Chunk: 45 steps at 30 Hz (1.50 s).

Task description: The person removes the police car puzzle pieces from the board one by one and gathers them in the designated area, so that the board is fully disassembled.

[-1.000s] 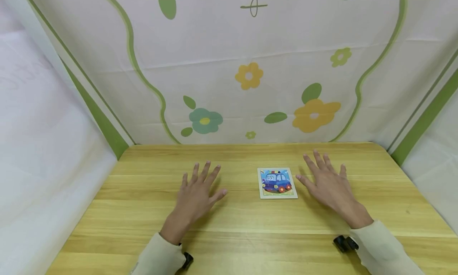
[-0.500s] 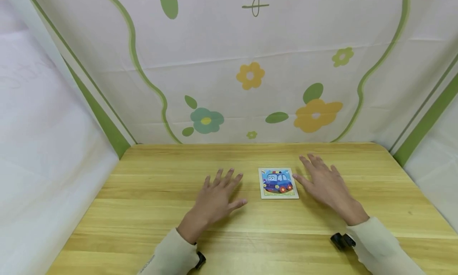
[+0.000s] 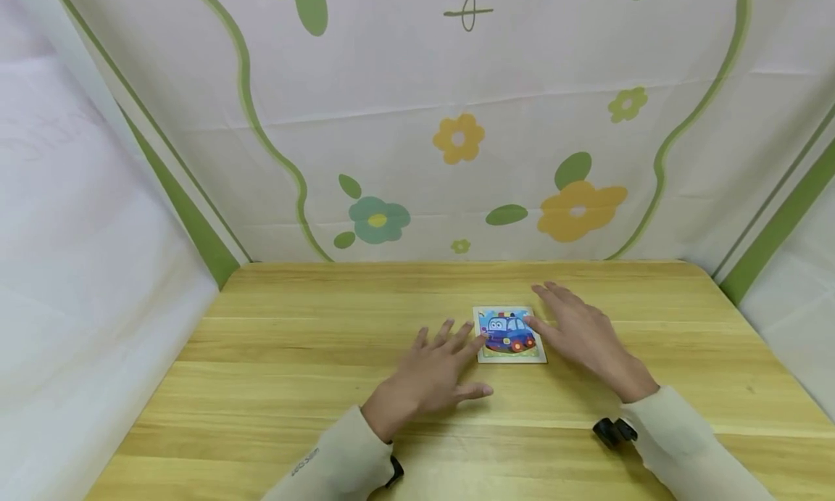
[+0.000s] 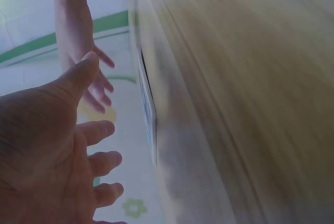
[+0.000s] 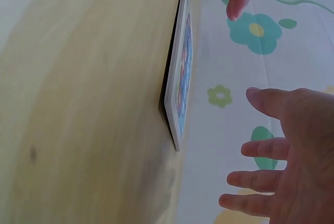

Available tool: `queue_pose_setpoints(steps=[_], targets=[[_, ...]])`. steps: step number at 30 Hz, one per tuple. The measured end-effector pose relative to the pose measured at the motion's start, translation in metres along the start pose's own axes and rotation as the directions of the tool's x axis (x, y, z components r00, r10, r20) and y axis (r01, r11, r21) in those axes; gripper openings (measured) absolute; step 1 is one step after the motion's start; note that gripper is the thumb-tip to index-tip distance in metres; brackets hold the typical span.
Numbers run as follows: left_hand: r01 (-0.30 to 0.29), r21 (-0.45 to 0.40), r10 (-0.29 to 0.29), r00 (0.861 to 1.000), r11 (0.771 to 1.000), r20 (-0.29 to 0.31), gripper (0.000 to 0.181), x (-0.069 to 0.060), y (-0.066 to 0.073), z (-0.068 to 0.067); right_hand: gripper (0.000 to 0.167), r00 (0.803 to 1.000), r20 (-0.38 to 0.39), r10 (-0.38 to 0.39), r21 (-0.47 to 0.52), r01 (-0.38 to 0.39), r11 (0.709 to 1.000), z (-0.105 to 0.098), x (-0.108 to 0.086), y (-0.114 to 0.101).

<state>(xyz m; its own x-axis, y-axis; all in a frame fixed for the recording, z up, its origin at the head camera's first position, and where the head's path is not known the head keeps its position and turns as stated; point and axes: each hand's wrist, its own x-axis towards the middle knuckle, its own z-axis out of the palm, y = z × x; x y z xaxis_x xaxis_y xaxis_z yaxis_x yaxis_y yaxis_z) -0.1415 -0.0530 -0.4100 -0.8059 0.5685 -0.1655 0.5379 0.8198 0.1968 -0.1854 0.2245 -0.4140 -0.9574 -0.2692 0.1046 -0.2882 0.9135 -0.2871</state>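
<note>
So there's a flat square picture board (image 3: 510,336) (blue cartoon car on it) lying on the wooden table (image 3: 274,363), toward the far side, slightly right of centre. Left hand (image 3: 427,378) hovers by its left edge, right hand (image 3: 583,338) by its right, both empty with fingers spread pretty wide.

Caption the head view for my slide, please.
Left hand and right hand hover, open, near a blue-car picture lying on a wood-grain table.
</note>
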Motion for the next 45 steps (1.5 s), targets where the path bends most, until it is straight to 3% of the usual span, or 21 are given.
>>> queue_pose_setpoints(steps=[8, 16, 29, 45], targets=[[-0.028, 0.013, 0.027, 0.997, 1.000, 0.077, 0.081, 0.010, 0.018, 0.002, 0.064, 0.999, -0.001, -0.046, 0.043, 0.046, 0.998, 0.003, 0.009, -0.008], [-0.053, 0.024, 0.050, 0.993, 0.998, 0.111, 0.081, 0.019, 0.030, 0.002, 0.058, 0.998, -0.008, -0.055, 0.081, 0.055, 0.995, 0.010, 0.019, -0.015], [-0.055, 0.069, 0.045, 0.990, 0.996, 0.137, 0.079, 0.028, 0.036, 0.005, 0.051, 0.996, 0.036, -0.082, 0.097, 0.078, 0.992, 0.021, 0.033, -0.023], [-0.043, 0.129, 0.022, 0.987, 0.991, 0.159, 0.080, 0.030, 0.041, 0.005, 0.034, 0.988, 0.109, -0.110, 0.125, 0.096, 0.987, 0.031, 0.054, -0.028]])
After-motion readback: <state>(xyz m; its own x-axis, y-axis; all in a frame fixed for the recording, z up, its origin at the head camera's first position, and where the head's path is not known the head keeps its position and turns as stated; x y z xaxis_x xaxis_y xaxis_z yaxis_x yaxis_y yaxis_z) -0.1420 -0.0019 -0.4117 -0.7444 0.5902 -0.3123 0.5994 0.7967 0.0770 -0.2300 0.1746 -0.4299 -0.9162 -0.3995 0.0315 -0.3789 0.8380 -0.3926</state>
